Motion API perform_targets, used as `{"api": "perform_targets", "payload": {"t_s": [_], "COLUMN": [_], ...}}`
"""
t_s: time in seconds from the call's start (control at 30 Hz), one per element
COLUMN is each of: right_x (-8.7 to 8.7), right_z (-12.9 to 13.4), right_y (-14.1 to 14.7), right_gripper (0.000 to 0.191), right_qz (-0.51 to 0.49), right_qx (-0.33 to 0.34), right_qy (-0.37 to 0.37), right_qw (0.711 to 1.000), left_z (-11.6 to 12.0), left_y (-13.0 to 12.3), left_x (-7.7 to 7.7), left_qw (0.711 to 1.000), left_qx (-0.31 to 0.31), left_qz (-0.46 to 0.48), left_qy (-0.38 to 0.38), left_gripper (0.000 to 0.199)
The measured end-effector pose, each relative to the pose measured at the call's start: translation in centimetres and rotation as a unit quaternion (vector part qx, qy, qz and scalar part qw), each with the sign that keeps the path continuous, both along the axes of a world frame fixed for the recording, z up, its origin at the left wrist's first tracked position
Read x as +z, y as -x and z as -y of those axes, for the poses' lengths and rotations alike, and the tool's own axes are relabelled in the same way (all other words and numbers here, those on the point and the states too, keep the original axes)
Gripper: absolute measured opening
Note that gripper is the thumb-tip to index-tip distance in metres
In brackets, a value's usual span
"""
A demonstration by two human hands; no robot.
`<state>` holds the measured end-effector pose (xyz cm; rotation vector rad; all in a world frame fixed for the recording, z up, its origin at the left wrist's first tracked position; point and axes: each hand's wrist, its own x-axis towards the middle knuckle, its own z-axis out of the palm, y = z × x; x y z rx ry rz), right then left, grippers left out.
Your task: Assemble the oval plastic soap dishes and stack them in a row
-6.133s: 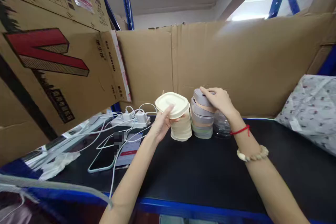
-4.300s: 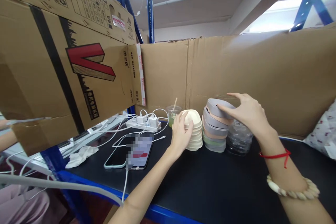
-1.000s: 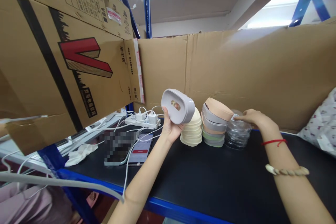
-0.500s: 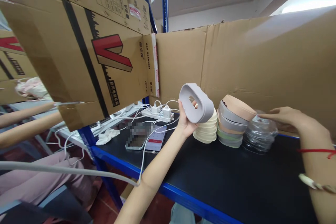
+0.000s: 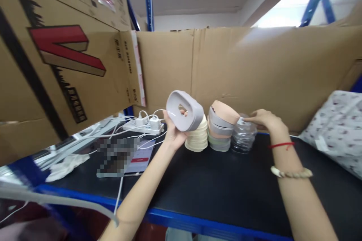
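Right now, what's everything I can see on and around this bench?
Grey holder: one, oval with a hole, held up in the left hand.
Cream stack: one pile, on the black bench.
Mixed stack: one pile, grey, tan and green, right of the cream one.
Clear stack: one pile, transparent, rightmost.
Power strip: one, white, with chargers and cables.
Phones: at least two, lying flat at left.
Cardboard wall: brown, behind the bench.
Patterned bag: one, grey, far right.
Left hand: grips the holder.
Right hand: fingertips on the clear stack.
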<state>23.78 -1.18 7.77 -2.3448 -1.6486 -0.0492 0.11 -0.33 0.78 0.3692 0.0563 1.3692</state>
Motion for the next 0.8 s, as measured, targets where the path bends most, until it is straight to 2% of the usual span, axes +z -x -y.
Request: {"api": "perform_targets", "payload": {"t_s": [0.1,0.17,0.3,0.37,0.43,0.5,0.57,0.7,0.8], "right_x": [0.6,0.6,0.8,1.2,1.5,1.6,1.4,0.4,0.0], "right_z": [0.6,0.9,2.7,4.1,5.2,5.4,4.6,2.4,2.8], "right_y": [1.0,1.2,1.9,2.6,3.4,3.8,3.8,3.7,4.8], "right_gripper": [0.025,0.032,0.035,0.033,0.031,0.031,0.03,0.035,0.043], "right_qz": [-0.023,-0.023,0.004,0.002,-0.014,-0.017,-0.001,0.026,0.055], "right_qx": [-0.016,-0.023,-0.019,0.008,0.027,0.025,0.015,0.011,0.023], "right_qy": [0.046,0.031,-0.113,-0.182,-0.206,-0.19,-0.142,-0.048,-0.07], "right_qw": [0.999,0.999,0.993,0.983,0.978,0.981,0.99,0.998,0.996], "left_z": [0.0,0.1,0.4,0.4,0.4,0.3,0.0,-0.5,-0.6], "left_y": [-0.1,-0.2,-0.3,-0.3,-0.3,-0.3,-0.3,-0.1,-0.2], "left_x": [0.1,0.2,0.1,0.0,0.1,0.1,0.1,-0.2,-0.5], "left_qw": [1.0,0.999,0.99,0.984,0.985,0.99,0.993,0.996,0.995], "left_qx": [-0.002,-0.014,-0.055,-0.054,-0.033,0.002,0.027,0.002,-0.02], "left_qz": [-0.013,-0.027,-0.105,-0.145,-0.152,-0.129,-0.104,-0.069,-0.049], "left_qy": [-0.02,-0.032,-0.077,-0.087,-0.079,-0.063,-0.045,-0.052,-0.084], "left_gripper": [0.079,0.08,0.083,0.082,0.08,0.075,0.07,0.066,0.062]}}
